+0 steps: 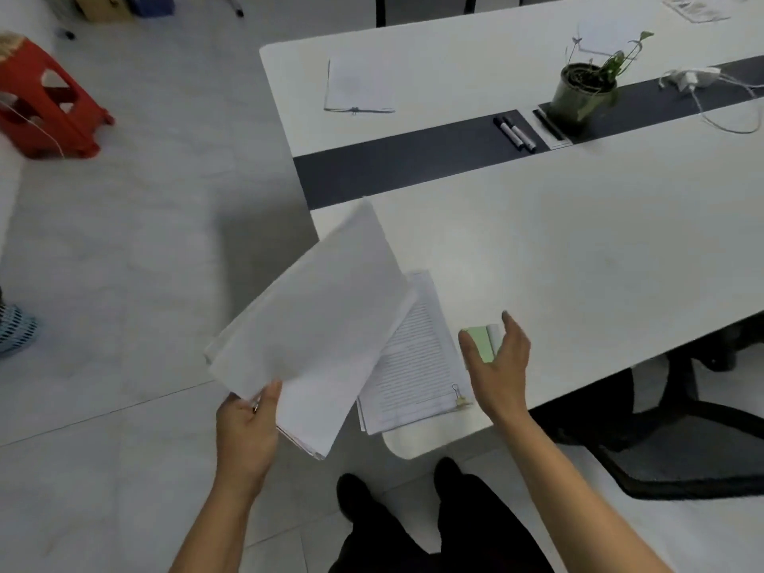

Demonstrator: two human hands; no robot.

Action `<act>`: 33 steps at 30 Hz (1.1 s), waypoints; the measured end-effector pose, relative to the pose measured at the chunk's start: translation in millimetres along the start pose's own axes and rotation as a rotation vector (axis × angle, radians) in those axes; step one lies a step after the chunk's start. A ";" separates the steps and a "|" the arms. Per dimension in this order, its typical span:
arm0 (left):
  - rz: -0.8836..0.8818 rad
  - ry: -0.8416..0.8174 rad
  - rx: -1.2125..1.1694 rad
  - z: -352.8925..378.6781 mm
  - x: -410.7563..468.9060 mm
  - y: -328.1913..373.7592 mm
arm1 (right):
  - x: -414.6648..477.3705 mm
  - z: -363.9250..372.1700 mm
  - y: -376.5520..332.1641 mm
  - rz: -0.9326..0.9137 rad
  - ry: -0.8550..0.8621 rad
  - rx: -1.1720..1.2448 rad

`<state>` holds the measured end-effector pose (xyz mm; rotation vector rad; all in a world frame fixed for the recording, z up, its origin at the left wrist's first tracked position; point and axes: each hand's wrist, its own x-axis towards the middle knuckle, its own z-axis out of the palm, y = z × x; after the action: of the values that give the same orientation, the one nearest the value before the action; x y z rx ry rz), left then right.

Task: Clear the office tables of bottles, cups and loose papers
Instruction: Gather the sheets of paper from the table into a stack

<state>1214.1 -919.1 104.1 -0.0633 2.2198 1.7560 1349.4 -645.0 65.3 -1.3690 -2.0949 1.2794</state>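
Observation:
My left hand [248, 428] grips a stack of white papers [314, 324] by its lower corner, holding it in the air over the near left corner of the white table [558, 250]. A clipped printed document [413, 366] lies on that corner, partly under the held stack. My right hand [500, 366] hovers open just right of it, fingers spread above a green and white slip [481, 343]. Further back, another clipped sheaf of paper [357, 86] lies on the far table half.
A potted plant [583, 91], two markers [514, 132] and a white charger with cable [694, 78] sit along the dark centre strip. More papers [694, 6] lie at the far right. A black office chair [682, 428] stands at the right, a red stool [45, 105] at the left.

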 end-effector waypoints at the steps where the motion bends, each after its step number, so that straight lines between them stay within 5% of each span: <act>1: 0.047 -0.059 0.143 1.2 8.8 4.2 | 0.9 -11.9 -10.6 -0.158 0.039 -0.095; 4: 0.236 -0.335 0.479 8.8 33.8 32.8 | 8.8 -37.3 -37.4 -0.601 0.008 -0.366; 7: 0.376 -0.610 0.608 24.8 50.9 64.5 | 21.7 -48.4 -56.7 -0.750 -0.223 -0.615; 9: 0.443 -0.607 0.576 41.0 56.5 81.6 | 29.1 -53.1 -54.4 -0.651 -0.383 -0.575; 12: 0.574 -0.295 0.711 65.3 66.7 83.9 | 31.5 -50.0 -34.2 -0.359 -0.370 -0.237; 15: 0.289 -0.169 0.657 83.9 68.8 61.2 | 23.1 -37.2 -6.8 -0.023 -0.341 0.099; 18: -0.237 -0.264 0.264 97.4 56.7 18.5 | 17.2 -19.1 11.9 0.257 -0.379 0.299; 20: -0.464 -0.307 0.023 102.0 44.9 -0.7 | 23.6 -10.1 11.9 0.281 -0.402 0.278; 26: -0.387 -0.130 0.000 126.1 37.8 -44.0 | 62.7 20.6 15.0 0.183 -0.458 0.016; 33: -0.394 -0.259 0.269 139.2 48.1 -134.8 | 55.0 22.3 68.8 0.106 -0.518 -0.288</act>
<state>1228.1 -811.9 -63.7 -0.1875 2.0618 1.1804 1346.1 -599.9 -13.5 -1.3845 -2.6709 1.5542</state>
